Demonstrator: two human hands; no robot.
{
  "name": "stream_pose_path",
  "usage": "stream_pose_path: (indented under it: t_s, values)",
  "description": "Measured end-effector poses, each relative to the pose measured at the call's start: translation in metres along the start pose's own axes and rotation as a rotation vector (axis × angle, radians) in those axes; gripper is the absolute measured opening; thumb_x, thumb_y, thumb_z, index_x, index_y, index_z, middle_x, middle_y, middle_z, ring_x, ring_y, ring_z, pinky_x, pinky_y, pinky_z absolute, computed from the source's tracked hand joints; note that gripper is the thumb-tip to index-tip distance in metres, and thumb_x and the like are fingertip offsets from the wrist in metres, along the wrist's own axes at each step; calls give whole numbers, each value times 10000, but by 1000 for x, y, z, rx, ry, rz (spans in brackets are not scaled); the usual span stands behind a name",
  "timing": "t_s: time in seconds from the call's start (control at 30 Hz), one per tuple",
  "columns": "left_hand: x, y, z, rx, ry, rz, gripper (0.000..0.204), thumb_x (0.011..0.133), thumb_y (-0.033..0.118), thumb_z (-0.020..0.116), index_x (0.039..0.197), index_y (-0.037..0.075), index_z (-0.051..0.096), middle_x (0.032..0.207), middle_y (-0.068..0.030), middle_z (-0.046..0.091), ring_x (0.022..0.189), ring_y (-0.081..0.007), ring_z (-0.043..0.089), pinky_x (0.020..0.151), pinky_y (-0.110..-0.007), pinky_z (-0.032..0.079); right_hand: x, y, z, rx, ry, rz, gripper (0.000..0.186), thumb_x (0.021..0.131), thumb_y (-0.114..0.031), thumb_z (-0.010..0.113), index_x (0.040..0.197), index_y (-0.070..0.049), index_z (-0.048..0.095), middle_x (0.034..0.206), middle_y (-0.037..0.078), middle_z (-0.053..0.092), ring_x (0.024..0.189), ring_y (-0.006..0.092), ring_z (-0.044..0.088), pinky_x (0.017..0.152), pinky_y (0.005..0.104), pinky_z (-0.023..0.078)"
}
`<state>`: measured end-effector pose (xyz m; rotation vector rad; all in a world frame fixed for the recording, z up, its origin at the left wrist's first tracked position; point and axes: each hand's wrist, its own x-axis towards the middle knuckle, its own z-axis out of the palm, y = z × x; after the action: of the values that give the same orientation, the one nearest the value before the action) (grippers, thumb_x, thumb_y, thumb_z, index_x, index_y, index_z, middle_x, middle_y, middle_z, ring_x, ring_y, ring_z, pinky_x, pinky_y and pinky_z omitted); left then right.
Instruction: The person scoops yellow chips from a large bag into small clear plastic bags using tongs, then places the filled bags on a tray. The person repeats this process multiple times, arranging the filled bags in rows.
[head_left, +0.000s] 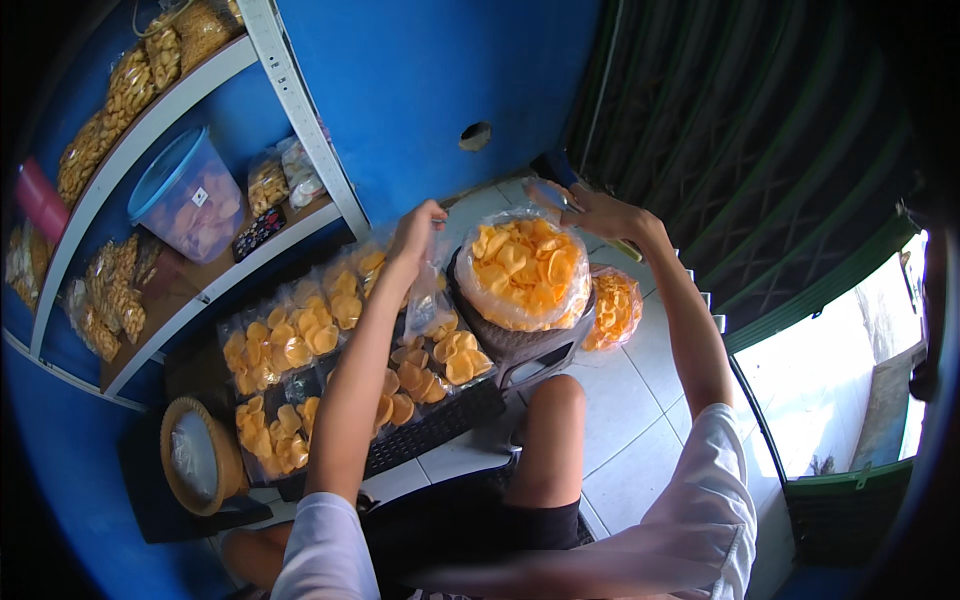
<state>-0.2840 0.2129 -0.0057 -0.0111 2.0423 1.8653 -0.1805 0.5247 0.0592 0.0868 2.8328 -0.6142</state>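
My left hand (413,238) is closed in a pinch at the top of a clear plastic bag (424,295), which hangs above the bagged chips. To the right, a large open plastic bag of orange chips (530,270) sits in a round dark container. Beyond its far right rim my right hand (606,214) reaches in from the right, fingers closed around a blurred, see-through object with a shiny part (550,196); its kind is unclear. Several small clear bags of orange chips (290,340) lie in rows left of my left forearm and under it, on a black crate (430,435).
Another bag of orange chips (614,308) lies on the tiled floor (630,400) right of the container. At left, shelves (190,88) hold bagged snacks and a clear tub with a blue lid (188,195). A tan round basket (178,455) stands lower left. A dark folding shutter (740,150) hangs right.
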Motion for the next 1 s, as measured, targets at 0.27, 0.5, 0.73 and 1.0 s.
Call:
stream_pose_path:
  t_s: [0.27,0.5,0.73,1.0]
  values:
    - [-129,-6,-85,-635,-198,-141,308,739,279,503,907,33,581,887,-112,603,818,-248,565,718,-349,466,-27,-66,-4,-427,-32,-131,850,749,-362,827,1495,-291,426,1320,116,603,1196,348,613,1016,471,505]
    - [-197,-29,-118,-538,-288,-142,155,788,214,482,822,86,562,872,-78,556,840,-213,532,689,-322,431,18,-100,6,-769,-57,-220,842,664,-251,896,1427,-279,540,1276,81,635,1194,289,614,962,425,528]
    - [-214,-62,-152,-732,-379,-9,99,831,174,495,818,87,540,818,-30,504,782,-174,485,696,-319,407,-10,-89,3,-758,-182,-106,761,687,-191,870,1389,-289,594,1270,59,665,1178,272,636,954,406,540]
    - [-249,-84,-167,-744,-142,127,109,937,105,582,974,20,637,962,-54,651,909,-157,586,840,-293,449,-45,-83,-11,-450,-166,-21,930,718,-222,822,1528,-351,383,1391,146,582,1291,337,545,1073,427,456]
